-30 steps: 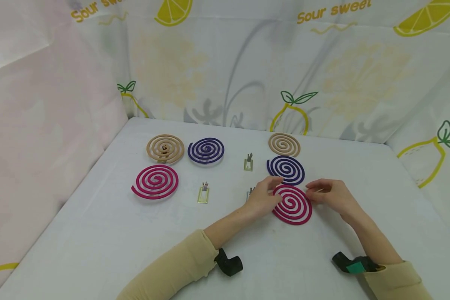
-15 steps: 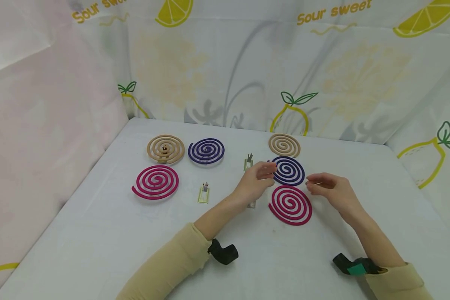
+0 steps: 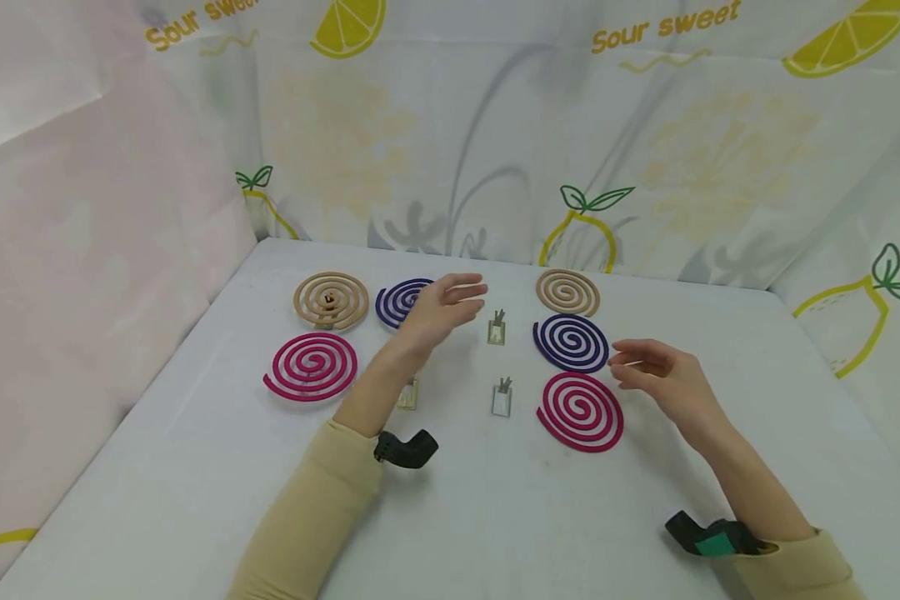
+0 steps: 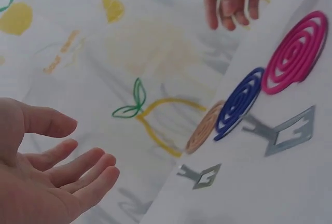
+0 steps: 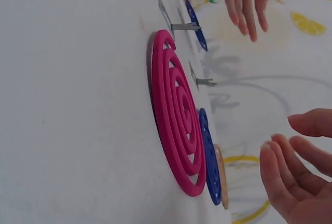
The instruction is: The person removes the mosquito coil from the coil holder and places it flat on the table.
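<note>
My left hand is raised with fingers loosely extended, holding nothing, and overlaps the left purple-blue mosquito coil in the head view. My right hand hovers at the right side of another purple-blue mosquito coil, its fingers relaxed around nothing. Below that coil lies a magenta mosquito coil, and behind it a tan one. Between the two groups, small metal coil stands sit with prongs bent upward; another stand is farther back. A third stand is partly hidden by the left forearm.
On the left, a tan coil has a stand's tip showing at its centre, with a magenta coil in front. The white table meets a lemon-printed cloth backdrop at the back and sides.
My left hand has left the right magenta coil and moved left and back, up over the left purple-blue coil. My right hand has lifted slightly from the magenta coil's edge. The coils stay put.
</note>
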`<state>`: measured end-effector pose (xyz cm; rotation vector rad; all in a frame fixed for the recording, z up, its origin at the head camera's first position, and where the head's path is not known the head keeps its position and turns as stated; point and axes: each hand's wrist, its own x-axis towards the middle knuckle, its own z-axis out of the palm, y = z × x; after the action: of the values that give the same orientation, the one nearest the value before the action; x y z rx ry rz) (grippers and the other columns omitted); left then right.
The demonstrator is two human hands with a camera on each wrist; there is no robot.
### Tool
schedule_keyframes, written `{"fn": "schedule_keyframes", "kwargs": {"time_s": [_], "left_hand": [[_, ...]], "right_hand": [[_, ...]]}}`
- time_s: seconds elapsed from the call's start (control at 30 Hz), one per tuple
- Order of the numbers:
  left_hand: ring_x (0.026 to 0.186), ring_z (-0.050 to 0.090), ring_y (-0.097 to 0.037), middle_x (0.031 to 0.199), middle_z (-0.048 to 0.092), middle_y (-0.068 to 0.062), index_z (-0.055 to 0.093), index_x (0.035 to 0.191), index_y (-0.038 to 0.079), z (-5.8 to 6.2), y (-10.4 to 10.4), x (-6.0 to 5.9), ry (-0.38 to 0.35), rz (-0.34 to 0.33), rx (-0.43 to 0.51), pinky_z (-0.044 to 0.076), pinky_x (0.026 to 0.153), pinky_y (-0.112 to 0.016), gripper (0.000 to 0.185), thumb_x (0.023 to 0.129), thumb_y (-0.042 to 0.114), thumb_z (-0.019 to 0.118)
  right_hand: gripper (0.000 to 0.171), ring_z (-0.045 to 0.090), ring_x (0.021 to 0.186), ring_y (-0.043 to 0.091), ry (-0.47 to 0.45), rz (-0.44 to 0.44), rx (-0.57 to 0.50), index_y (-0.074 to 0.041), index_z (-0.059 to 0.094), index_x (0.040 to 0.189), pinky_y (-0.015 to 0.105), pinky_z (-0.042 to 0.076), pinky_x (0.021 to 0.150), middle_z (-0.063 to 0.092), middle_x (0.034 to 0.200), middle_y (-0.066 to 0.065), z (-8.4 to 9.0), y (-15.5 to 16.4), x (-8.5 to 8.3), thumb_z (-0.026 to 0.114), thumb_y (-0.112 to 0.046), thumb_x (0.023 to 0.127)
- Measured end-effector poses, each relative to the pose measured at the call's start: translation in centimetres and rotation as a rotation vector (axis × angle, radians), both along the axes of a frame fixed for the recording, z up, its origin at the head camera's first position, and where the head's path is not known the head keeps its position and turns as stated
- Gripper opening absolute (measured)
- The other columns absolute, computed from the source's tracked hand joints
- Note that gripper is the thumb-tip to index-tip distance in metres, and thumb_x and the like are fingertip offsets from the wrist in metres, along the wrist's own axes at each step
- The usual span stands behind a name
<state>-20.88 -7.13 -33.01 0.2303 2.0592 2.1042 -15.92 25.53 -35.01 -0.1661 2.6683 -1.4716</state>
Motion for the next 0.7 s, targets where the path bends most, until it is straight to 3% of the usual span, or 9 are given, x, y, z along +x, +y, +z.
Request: {"fn": "schedule_keyframes", "kwargs": {"time_s": [0.17, 0.33, 0.53, 0.7], "left_hand": [[0.135, 0.05, -0.032, 0.148, 0.05, -0.022, 0.044, 0.146, 0.001, 0.6, -3.3, -0.8, 0.022, 0.034, -0.032, 0.042, 0.114, -0.043, 0.047, 0.101, 0.006, 0.054], [0.137, 0.049, -0.033, 0.147, 0.051, -0.022, 0.044, 0.146, 0.0, 0.9, -5.5, -1.3, 0.04, 0.064, -0.066, 0.04, 0.114, -0.046, 0.047, 0.101, 0.007, 0.053], [0.14, 0.045, -0.031, 0.15, 0.048, -0.02, 0.041, 0.148, 0.001, 1.0, -8.2, -1.6, 0.032, 0.061, -0.092, 0.038, 0.117, -0.043, 0.048, 0.102, 0.009, 0.052], [0.137, 0.047, -0.03, 0.15, 0.048, -0.02, 0.04, 0.149, 0.0, 0.8, -10.0, -1.9, 0.025, 0.113, -0.109, 0.039, 0.117, -0.041, 0.049, 0.102, 0.009, 0.051]], "right_hand": [[0.045, 0.063, 0.097, -0.002, 0.06, 0.002, -0.029, -0.003, 0.056, 0.136, 0.013, 0.054, 0.083, 0.068, 0.117, 0.007, 0.2, -1.3, 0.4, 0.064, -0.026, 0.098], [0.041, 0.059, 0.105, 0.004, 0.109, 0.039, -0.037, -0.007, 0.058, 0.134, 0.011, 0.052, 0.084, 0.064, 0.128, 0.015, 0.7, -3.7, 0.1, 0.065, -0.026, 0.098], [0.04, 0.06, 0.113, 0.019, 0.109, 0.085, -0.083, -0.009, 0.059, 0.134, 0.01, 0.052, 0.084, 0.063, 0.132, 0.015, 1.2, -7.0, -1.9, 0.066, -0.023, 0.097], [0.043, 0.061, 0.114, 0.021, 0.107, 0.105, -0.155, -0.008, 0.057, 0.137, 0.01, 0.051, 0.085, 0.062, 0.135, 0.012, 1.7, -9.3, -3.6, 0.067, -0.019, 0.097]]}}
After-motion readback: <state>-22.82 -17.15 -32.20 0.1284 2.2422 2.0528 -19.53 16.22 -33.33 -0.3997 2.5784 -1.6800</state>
